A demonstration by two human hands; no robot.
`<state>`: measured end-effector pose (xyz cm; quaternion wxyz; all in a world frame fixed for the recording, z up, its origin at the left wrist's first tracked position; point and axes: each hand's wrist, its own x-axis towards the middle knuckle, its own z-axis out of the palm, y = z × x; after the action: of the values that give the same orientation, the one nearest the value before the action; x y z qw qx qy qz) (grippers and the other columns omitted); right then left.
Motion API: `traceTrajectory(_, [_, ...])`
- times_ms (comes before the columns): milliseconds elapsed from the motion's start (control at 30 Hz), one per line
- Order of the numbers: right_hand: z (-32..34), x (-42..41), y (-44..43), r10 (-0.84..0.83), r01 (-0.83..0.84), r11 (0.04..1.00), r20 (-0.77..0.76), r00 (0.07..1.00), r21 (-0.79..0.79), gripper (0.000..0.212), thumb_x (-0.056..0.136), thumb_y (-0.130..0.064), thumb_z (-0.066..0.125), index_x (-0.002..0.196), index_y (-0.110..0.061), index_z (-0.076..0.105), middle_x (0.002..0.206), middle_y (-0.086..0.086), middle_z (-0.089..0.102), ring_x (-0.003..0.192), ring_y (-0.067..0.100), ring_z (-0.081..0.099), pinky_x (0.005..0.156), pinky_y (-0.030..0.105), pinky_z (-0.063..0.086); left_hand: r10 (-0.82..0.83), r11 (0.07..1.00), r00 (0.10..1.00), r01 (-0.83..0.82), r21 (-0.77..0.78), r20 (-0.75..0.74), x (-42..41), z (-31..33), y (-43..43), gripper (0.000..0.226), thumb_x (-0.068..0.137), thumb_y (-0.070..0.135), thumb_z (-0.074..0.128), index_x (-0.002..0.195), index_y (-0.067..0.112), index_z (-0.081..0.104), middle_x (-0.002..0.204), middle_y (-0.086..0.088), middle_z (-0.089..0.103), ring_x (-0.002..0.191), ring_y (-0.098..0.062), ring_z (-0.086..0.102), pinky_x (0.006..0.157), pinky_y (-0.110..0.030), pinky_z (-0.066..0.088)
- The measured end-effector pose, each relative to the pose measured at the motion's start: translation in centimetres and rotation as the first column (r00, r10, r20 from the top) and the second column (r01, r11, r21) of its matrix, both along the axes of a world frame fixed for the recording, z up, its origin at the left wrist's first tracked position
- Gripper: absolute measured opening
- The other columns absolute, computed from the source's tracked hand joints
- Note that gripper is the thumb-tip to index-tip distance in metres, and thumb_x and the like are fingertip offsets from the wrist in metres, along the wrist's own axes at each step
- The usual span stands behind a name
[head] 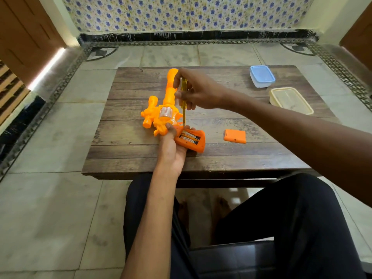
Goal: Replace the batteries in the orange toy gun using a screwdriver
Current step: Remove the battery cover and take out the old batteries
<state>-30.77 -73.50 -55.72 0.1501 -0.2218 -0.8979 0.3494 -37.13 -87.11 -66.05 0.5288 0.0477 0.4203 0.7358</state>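
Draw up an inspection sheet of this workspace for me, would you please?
Surface: wooden table, planked top.
Job's things: orange toy gun, grip compartment open, batteries inside; battery cover loose on the table to its right; screwdriver upright, tip down by the compartment.
Clutter: blue-lidded container and cream container at the far right, both lidded.
Grippers: left hand holds the gun's grip; right hand grips the screwdriver.
Cables: nothing seen.
Surroundings: tiled floor, patterned wall.
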Motion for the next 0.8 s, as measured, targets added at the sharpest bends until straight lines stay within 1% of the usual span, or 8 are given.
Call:
traceTrajectory(67, [-0.4,0.6,-0.3,-0.021,0.021,1.000,-0.039,0.999,0.007,0.021,0.098,-0.017,0.058,0.111,-0.005,0.048,0.084,0.017,0.071,0.062,0.020,0.070,0.056,0.035,0.059,0.003,1.000,1.000,-0.003,-0.015,0.001,0.0,0.0,0.0,0.060,0.095,0.045,0.051,0.143,0.010,0.044,0.093,-0.010,0.071,0.091,-0.025,0.070,0.078,-0.044,0.059])
traceTrajectory(200, [-0.9,1.3,-0.6,-0.021,0.021,1.000,-0.100,0.995,0.007,0.023,0.098,-0.017,0.058,0.111,-0.002,0.046,0.083,0.015,0.071,0.063,0.019,0.070,0.058,0.037,0.060,0.008,1.000,1.000,-0.008,-0.026,-0.005,0.1,0.0,0.0,0.053,0.101,0.043,0.045,0.143,0.011,0.044,0.097,-0.012,0.069,0.092,-0.026,0.069,0.079,-0.043,0.060])
traceTrajectory(367, [-1.4,1.5,-0.7,-0.001,0.001,1.000,-0.100,0.995,-0.001,0.020,0.098,-0.015,0.057,0.109,-0.003,0.045,0.081,0.017,0.070,0.063,0.021,0.070,0.058,0.036,0.059,0.014,1.000,1.000,-0.014,-0.028,-0.003,0.1,-0.2,0.2,0.053,0.101,0.042,0.047,0.145,0.012,0.042,0.100,-0.013,0.068,0.098,-0.028,0.067,0.092,-0.048,0.056])
traceTrajectory(433, [-1.4,1.3,-0.6,-0.001,0.002,1.000,-0.059,0.998,0.021,0.017,0.099,-0.015,0.056,0.108,-0.005,0.045,0.081,0.015,0.070,0.062,0.018,0.069,0.057,0.033,0.058,0.011,1.000,1.000,-0.012,-0.025,-0.008,0.1,-0.2,0.2,0.051,0.101,0.041,0.048,0.144,0.014,0.043,0.100,-0.012,0.068,0.095,-0.025,0.068,0.088,-0.045,0.057])
traceTrajectory(533, [-1.2,0.1,-0.2,0.001,-0.005,0.997,0.045,0.999,0.081,0.015,0.099,-0.018,0.055,0.108,-0.012,0.045,0.081,0.009,0.071,0.058,0.008,0.066,0.055,0.028,0.055,0.000,1.000,1.000,0.000,-0.011,-0.019,0.1,-0.2,0.0,0.051,0.101,0.039,0.049,0.145,0.015,0.043,0.094,-0.010,0.070,0.084,-0.021,0.072,0.078,-0.040,0.060])
traceTrajectory(633, [-0.6,-1.6,0.2,0.009,-0.026,0.996,0.191,0.982,0.086,0.015,0.099,-0.023,0.055,0.107,-0.016,0.045,0.082,0.009,0.072,0.062,0.015,0.068,0.058,0.032,0.056,-0.003,1.000,0.999,0.003,0.002,-0.048,0.0,-0.4,0.1,0.045,0.104,0.033,0.048,0.144,0.012,0.045,0.084,-0.007,0.072,0.076,-0.018,0.073,0.068,-0.036,0.061])
traceTrajectory(733, [0.5,-2.9,0.2,0.049,-0.066,0.997,0.284,0.958,0.050,0.017,0.099,-0.022,0.055,0.111,-0.014,0.046,0.073,0.004,0.067,0.057,0.012,0.063,0.053,0.027,0.051,0.016,1.000,0.996,-0.015,0.009,-0.085,0.1,-0.4,0.2,0.048,0.103,0.032,0.050,0.145,0.009,0.044,0.091,-0.010,0.068,0.082,-0.020,0.070,0.076,-0.039,0.061])
traceTrajectory(800, [0.8,-3.7,0.1,0.074,-0.092,0.995,0.334,0.940,0.038,0.019,0.100,-0.022,0.054,0.114,-0.011,0.046,0.069,0.000,0.063,0.054,0.009,0.060,0.050,0.022,0.048,0.034,0.999,0.995,-0.031,0.027,-0.094,0.0,-0.6,0.3,0.049,0.102,0.031,0.051,0.145,0.008,0.043,0.097,-0.012,0.065,0.084,-0.021,0.068,0.077,-0.040,0.061])
